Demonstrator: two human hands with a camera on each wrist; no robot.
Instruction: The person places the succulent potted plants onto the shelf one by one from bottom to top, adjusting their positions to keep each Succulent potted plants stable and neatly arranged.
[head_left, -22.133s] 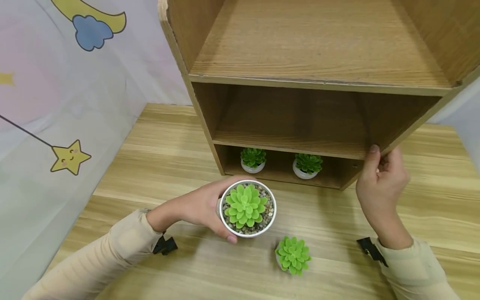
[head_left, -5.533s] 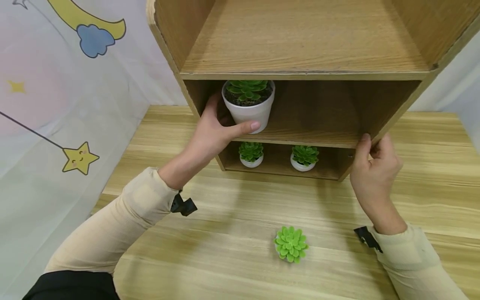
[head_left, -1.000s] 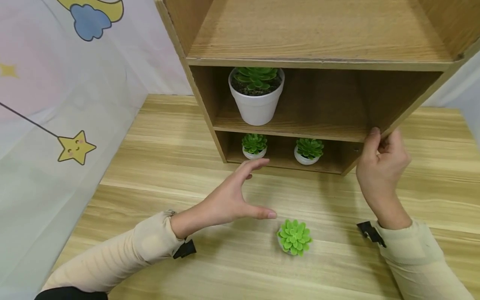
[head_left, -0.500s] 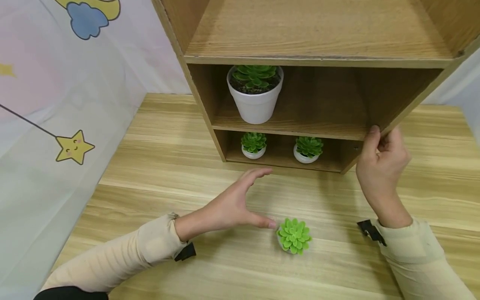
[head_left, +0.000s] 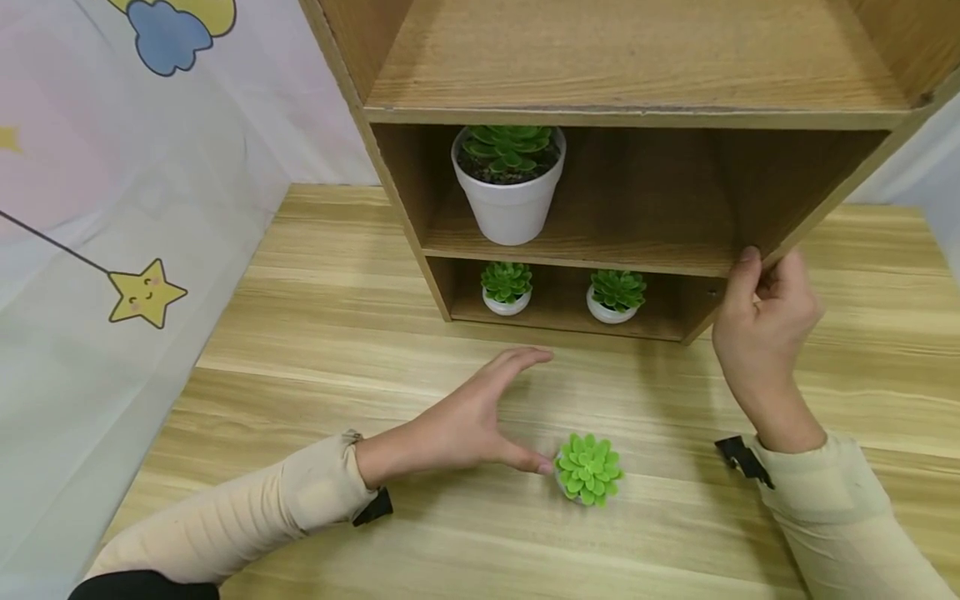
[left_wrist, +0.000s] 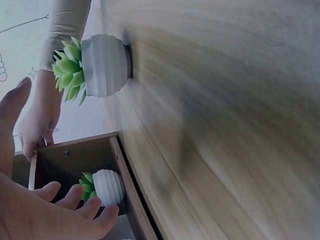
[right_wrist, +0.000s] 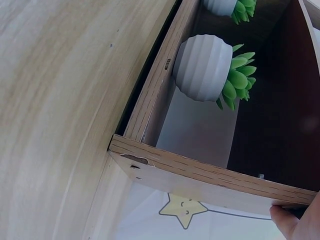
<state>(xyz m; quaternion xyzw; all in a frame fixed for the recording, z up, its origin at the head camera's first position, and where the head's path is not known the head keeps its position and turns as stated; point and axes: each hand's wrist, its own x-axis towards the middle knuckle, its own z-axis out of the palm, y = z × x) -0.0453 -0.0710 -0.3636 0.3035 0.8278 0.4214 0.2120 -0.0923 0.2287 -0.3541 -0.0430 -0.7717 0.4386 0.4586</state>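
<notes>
A light green succulent [head_left: 588, 469] in a small ribbed white pot [left_wrist: 106, 65] stands upright on the table. Just left of it my left hand [head_left: 468, 421] holds nothing, thumb and fingers spread apart, the thumb tip close to the leaves; whether they touch I cannot tell. My right hand [head_left: 765, 342] grips the right side edge of the wooden shelf [head_left: 645, 117], thumb at the front by the middle board. A larger white pot with a succulent [head_left: 510, 192] sits on the middle level at the left, its top partly hidden by the board above.
Two small potted succulents, one at left [head_left: 506, 287] and one at right [head_left: 617, 296], stand on the bottom level. The wooden table [head_left: 300, 350] runs under the shelf. A printed cloth [head_left: 150, 167] hangs on the left.
The larger pot, earlier in my left hand, now stands on the middle level. My left hand has since moved down and right toward the light green succulent. The right hand keeps its grip.
</notes>
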